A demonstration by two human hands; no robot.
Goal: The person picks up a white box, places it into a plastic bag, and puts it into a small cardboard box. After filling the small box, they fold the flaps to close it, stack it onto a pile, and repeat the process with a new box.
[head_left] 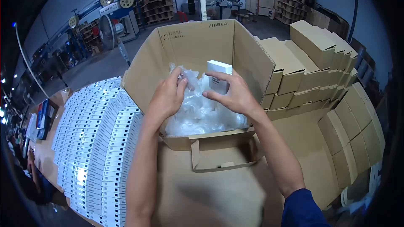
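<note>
My left hand (169,94) is closed, its fingertips pinching a crumpled clear plastic bag (190,77) above the large carton. My right hand (235,94) has its index finger and thumb across the near face of a small white box (219,65), which stands upright over the bags; its other fingers are hidden. Beneath both hands, more clear plastic bags (206,117) fill the large cardboard carton (198,42). A smaller open cardboard box (223,169) lies against the carton's near side.
Rows of white boxes with dark squares (88,143) cover the table on the left. Folded brown cartons (294,67) are stacked at the right, with more brown boxes (353,130) nearer. A fan (107,32) and machinery (219,0) stand behind.
</note>
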